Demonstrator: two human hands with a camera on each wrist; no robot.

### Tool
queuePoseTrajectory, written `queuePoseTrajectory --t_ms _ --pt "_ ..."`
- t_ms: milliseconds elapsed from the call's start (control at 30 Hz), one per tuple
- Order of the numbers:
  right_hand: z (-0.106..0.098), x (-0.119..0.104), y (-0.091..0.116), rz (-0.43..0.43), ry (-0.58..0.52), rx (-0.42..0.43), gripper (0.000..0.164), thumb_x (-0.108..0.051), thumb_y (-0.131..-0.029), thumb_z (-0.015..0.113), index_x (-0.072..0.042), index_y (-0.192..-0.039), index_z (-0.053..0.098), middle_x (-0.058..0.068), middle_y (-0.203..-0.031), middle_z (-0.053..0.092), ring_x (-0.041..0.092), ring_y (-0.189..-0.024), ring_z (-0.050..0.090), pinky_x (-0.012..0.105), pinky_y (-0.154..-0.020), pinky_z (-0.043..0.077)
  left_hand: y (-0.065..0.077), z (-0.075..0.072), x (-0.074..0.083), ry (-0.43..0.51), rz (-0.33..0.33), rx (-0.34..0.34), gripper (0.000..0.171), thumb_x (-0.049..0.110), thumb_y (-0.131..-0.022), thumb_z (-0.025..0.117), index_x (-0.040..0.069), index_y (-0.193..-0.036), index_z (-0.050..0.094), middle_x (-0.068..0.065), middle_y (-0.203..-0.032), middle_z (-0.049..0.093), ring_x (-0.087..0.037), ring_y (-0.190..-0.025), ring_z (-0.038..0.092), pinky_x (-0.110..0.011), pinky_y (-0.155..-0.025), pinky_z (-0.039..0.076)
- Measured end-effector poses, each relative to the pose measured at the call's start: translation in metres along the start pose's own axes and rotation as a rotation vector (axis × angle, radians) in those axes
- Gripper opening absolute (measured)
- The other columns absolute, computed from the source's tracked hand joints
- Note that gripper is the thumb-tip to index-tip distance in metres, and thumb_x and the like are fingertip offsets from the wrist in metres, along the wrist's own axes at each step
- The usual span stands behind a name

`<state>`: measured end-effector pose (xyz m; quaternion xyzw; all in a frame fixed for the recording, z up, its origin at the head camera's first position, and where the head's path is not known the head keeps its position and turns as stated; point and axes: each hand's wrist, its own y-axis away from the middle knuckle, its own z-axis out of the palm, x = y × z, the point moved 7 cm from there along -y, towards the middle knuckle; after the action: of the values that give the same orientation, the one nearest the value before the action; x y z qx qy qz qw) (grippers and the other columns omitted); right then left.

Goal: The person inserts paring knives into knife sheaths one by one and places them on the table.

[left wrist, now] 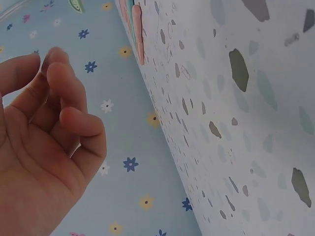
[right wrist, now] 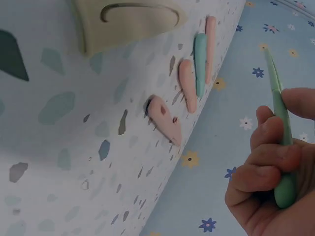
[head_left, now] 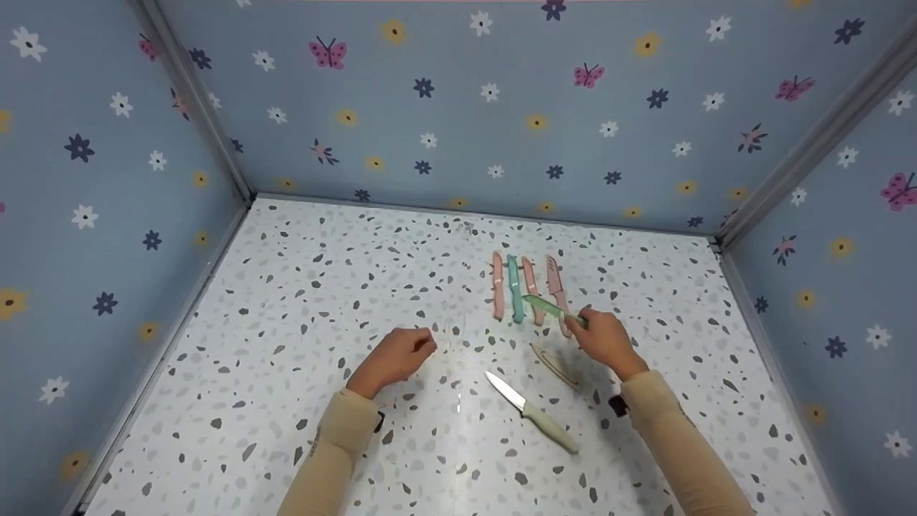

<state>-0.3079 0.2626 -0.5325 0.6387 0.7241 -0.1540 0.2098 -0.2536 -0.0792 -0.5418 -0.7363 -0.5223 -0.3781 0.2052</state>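
My right hand (head_left: pixel 605 340) grips a small green knife (head_left: pixel 544 306) by its handle, fingers curled round it in the right wrist view. The knife's tip points left, above the lower ends of the row on the table. That row has a pink knife (head_left: pixel 498 294), a teal knife (head_left: pixel 515 294), another pink knife (head_left: pixel 530 279) and a pink knife with holes in its broad end (head_left: pixel 554 276). Nearer me lies a knife with a bare metal blade and pale green handle (head_left: pixel 550 428). My left hand (head_left: pixel 394 357) holds nothing, its fingers loosely curled above the table.
A beige blade cover (head_left: pixel 555 367) lies between the row and the metal-bladed knife, just left of my right wrist. The speckled white table (head_left: pixel 286 301) is bounded by blue flowered panels (head_left: pixel 458 143) at the back and both sides.
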Motion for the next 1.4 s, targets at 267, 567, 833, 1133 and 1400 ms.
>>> queuePoseTrajectory --t_ms 267,567,833,1133,1400 --pt "0.000 0.038 -0.017 0.120 -0.004 0.036 0.032 -0.029 -0.101 0.040 -0.004 -0.086 0.053 0.008 -0.067 0.052 0.019 -0.054 0.049 0.035 -0.052 0.038 0.003 -0.003 -0.004 -0.005 0.005 0.011 0.025 0.020 -0.098 0.048 0.010 -0.078 0.058 0.002 -0.061 0.047 -0.012 -0.050 0.046 -0.030 -0.050 0.042" --pt "0.009 0.075 -0.029 0.345 -0.041 -0.010 0.043 -0.028 -0.102 0.033 0.008 -0.120 0.047 0.024 -0.106 0.057 0.031 -0.089 0.057 0.046 -0.078 0.045 0.004 0.000 -0.009 -0.033 -0.020 -0.003 0.026 0.021 -0.099 0.047 0.006 -0.083 0.059 0.002 -0.061 0.048 -0.012 -0.051 0.046 -0.030 -0.050 0.041" --pt "0.018 0.084 -0.038 0.412 -0.070 -0.056 0.047 -0.029 -0.103 0.033 0.007 -0.132 0.039 0.024 -0.119 0.052 0.031 -0.097 0.054 0.046 -0.082 0.045 0.002 0.002 -0.010 -0.054 -0.041 -0.008 0.023 0.022 -0.098 0.048 0.009 -0.084 0.060 0.002 -0.065 0.050 -0.013 -0.056 0.047 -0.029 -0.053 0.040" --pt "0.021 0.074 -0.050 0.378 0.010 0.006 0.035 -0.025 -0.101 0.039 0.004 -0.107 0.058 0.017 -0.094 0.059 0.029 -0.081 0.057 0.044 -0.071 0.046 0.001 0.007 -0.010 -0.070 -0.046 -0.019 0.023 0.021 -0.098 0.049 0.007 -0.085 0.061 0.003 -0.064 0.050 -0.012 -0.058 0.045 -0.030 -0.056 0.039" --pt "0.025 0.068 -0.059 0.315 0.063 0.009 0.035 -0.021 -0.102 0.038 0.006 -0.097 0.060 0.014 -0.082 0.058 0.025 -0.068 0.053 0.039 -0.062 0.045 0.000 0.009 -0.011 -0.076 -0.028 -0.020 0.024 0.020 -0.099 0.048 0.006 -0.085 0.061 0.003 -0.063 0.048 -0.012 -0.056 0.044 -0.029 -0.055 0.039"
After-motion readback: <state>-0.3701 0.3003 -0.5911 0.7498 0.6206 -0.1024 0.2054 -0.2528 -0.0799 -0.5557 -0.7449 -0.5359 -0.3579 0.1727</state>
